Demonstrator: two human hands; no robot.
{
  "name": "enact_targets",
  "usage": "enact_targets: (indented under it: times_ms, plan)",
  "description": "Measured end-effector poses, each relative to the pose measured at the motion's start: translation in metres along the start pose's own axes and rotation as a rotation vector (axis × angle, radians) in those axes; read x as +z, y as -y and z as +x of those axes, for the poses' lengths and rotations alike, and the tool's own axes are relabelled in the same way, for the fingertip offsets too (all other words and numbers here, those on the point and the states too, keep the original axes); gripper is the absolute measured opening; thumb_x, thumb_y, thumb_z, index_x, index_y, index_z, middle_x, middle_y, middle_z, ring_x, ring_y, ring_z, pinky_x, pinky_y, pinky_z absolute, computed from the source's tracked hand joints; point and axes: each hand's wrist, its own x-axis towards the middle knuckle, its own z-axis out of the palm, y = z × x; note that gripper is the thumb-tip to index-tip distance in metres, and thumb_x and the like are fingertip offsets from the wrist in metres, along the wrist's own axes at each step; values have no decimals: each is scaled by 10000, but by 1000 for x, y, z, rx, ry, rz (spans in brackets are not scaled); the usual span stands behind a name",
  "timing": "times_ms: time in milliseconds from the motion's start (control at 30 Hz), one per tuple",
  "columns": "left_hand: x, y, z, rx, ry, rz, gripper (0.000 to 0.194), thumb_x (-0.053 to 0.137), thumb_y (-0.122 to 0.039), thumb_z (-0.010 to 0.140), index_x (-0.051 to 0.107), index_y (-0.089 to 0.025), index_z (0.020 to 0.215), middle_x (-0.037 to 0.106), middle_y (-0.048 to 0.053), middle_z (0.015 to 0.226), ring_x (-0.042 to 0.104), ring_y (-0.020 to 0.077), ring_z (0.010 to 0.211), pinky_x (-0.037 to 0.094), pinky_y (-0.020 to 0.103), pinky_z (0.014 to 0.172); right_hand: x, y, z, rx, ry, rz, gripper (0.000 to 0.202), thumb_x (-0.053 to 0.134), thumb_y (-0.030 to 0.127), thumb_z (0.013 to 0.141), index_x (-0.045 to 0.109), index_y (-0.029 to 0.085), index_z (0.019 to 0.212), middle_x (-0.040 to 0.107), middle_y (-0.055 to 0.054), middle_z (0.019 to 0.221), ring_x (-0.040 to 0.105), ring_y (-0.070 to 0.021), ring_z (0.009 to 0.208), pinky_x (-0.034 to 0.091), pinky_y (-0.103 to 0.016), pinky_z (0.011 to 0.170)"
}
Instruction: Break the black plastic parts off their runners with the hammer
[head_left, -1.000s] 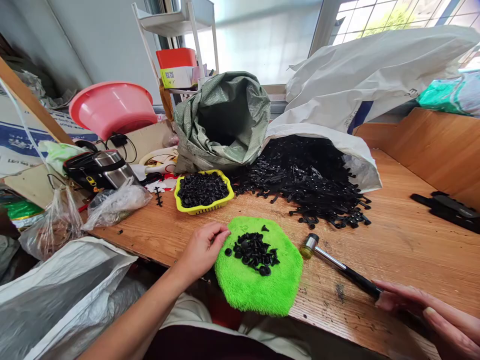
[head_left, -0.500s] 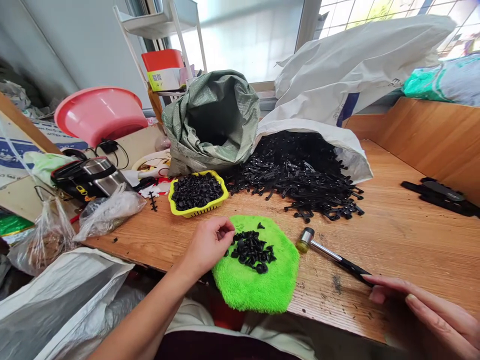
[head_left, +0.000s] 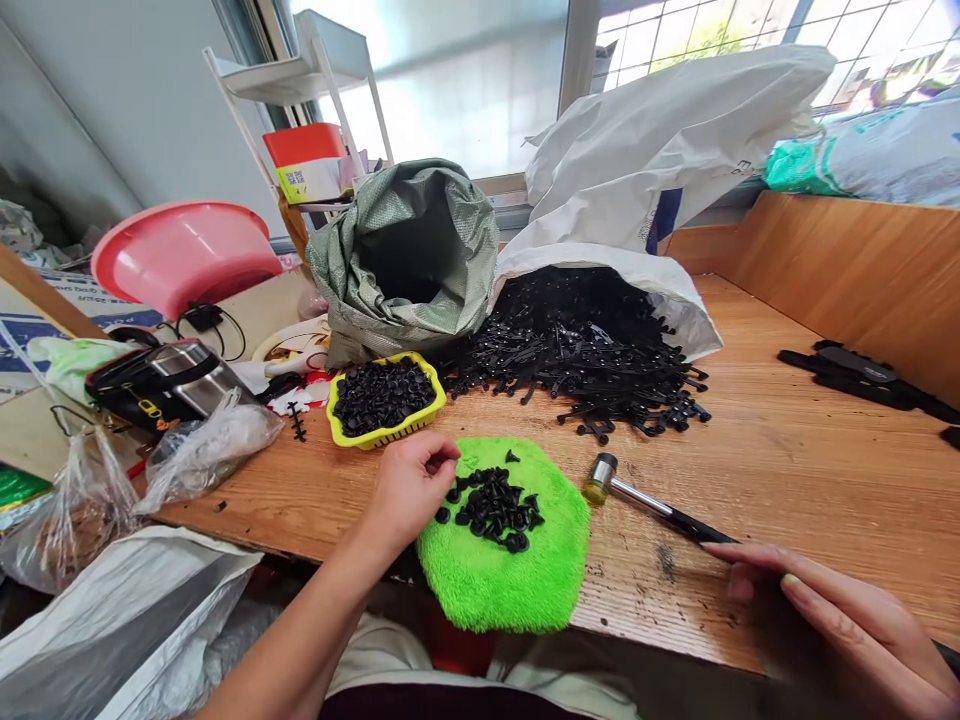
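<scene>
My left hand is over the left edge of a fluffy green cloth, thumb and fingers closed together; whatever they hold is hidden. Beside its fingertips lies a loose heap of small black plastic push clips with round heads and pointed stems. One clip lies apart near the cloth's far edge. My right hand is closed around the black handle of a small mallet, with the index finger stretched along it. The mallet's metal head with a yellowish face rests on the table, right of the cloth.
Behind my left hand stands a yellow basket full of black clips. Long black plastic strips spill from a white sack. A green woven sack stands open beside them. Plastic bags and a steel flask are at left.
The camera view has turned slightly to the right. My left hand has drawn a little away from the heap, showing more clips at its left side. My right hand stays at the mallet handle.
</scene>
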Motion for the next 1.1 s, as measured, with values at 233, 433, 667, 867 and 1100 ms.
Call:
enact_targets:
  times_ms: [233, 433, 667, 867, 1100]
  plan:
    - [4, -4, 10, 53, 171, 128, 165, 521, -65, 663, 661, -152, 675, 637, 22, 653, 556, 134, 612, 409, 238, 598, 0, -23, -8, -4, 109, 81, 313, 444, 460, 821, 707, 350, 950, 706, -17, 821, 642, -286, 761, 501, -361, 682]
    - [4, -1, 9, 169, 161, 175, 223, 491, -44, 673, 669, -172, 712, 652, 32, 735, 581, 156, 711, 423, 265, 676, -3, -17, -8, 11, 98, 93, 305, 463, 469, 809, 717, 345, 923, 713, -21, 855, 641, -300, 801, 507, -373, 712]
    - [-2, -12, 8, 151, 193, 210, 169, 525, -94, 668, 667, -180, 698, 658, 29, 698, 576, 168, 698, 413, 272, 663, -2, -12, -5, 3, 86, 70, 360, 461, 505, 794, 744, 300, 881, 710, -47, 745, 650, -298, 707, 529, -374, 679]
    - [1, -11, 10, 104, 192, 68, 159, 496, -128, 696, 649, -165, 722, 642, 8, 662, 546, 125, 595, 399, 224, 573, -4, -2, 2, -84, 103, 48, 351, 467, 473, 806, 751, 279, 874, 724, -49, 732, 664, -274, 657, 547, -345, 630]
    - [-8, 3, 21, -17, 220, 18, 184, 528, -217, 714, 653, -137, 824, 631, 22, 701, 528, 126, 595, 404, 225, 554, -2, -4, -1, -96, 52, 78, 328, 476, 471, 810, 746, 299, 881, 722, -35, 747, 664, -263, 669, 540, -340, 665]
